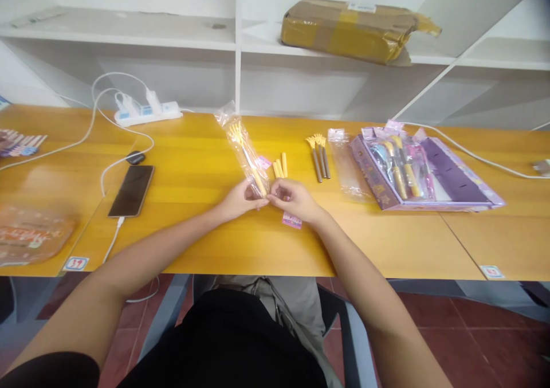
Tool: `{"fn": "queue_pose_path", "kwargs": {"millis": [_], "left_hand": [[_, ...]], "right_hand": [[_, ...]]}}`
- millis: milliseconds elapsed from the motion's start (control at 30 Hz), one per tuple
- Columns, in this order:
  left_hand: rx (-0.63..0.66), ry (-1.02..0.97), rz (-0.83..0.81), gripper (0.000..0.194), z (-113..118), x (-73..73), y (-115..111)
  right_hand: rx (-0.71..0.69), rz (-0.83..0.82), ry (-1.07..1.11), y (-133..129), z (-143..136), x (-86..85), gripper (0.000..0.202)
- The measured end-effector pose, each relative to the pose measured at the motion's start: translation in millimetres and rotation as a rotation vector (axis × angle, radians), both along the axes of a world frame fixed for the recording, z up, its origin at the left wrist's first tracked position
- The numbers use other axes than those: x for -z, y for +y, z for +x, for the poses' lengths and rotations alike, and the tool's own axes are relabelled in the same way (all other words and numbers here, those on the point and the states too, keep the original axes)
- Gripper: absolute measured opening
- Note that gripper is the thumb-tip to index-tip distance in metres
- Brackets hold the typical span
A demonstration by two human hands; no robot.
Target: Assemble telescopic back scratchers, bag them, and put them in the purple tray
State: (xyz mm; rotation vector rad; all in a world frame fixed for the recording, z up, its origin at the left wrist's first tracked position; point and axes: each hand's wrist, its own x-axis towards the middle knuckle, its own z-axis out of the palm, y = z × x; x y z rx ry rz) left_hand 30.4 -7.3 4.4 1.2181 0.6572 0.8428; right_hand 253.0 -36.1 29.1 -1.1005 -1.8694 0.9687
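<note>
A cream back scratcher [258,177] with a metal rod lies inside a clear plastic bag [225,116], its claw end pointing away from me. My left hand [243,200] is closed around the bag's near end, by the scratcher's handle. With fingertips pinched, my right hand [294,198] grips the near edge of the same bag. Just beyond it lie a few loose cream handles [284,164]. To their right are claw heads on metal rods [319,157]. A pink label card [292,220] sits partly beneath my right hand.
Flat clear bags [350,170] lie beside a purple display box [464,187] holding packed scratchers. At left are a phone [132,190] on a cable, a power strip [148,114] and an orange bag [34,233]. A taped carton [344,28] rests on the shelf above.
</note>
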Motion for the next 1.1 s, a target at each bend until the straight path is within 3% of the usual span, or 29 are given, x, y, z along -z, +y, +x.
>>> {"fn": "queue_pose_path", "kwargs": {"millis": [200, 467, 800, 1100], "left_hand": [[0.022, -0.013, 0.026, 0.050, 0, 0.1, 1], [0.012, 0.019, 0.038, 0.052, 0, -2.1, 1], [0.050, 0.038, 0.066, 0.050, -2, 4.9, 4], [0.130, 0.098, 0.138, 0.062, -2, 11.3, 4]], "right_hand": [[0.004, -0.159, 0.213, 3, 1, 7.7, 0.050], [0.018, -0.218, 0.092, 5, 8, 7.4, 0.049], [-0.080, -0.247, 0.065, 7, 11, 8.6, 0.045], [-0.057, -0.224, 0.013, 4, 13, 0.2, 0.042]]}}
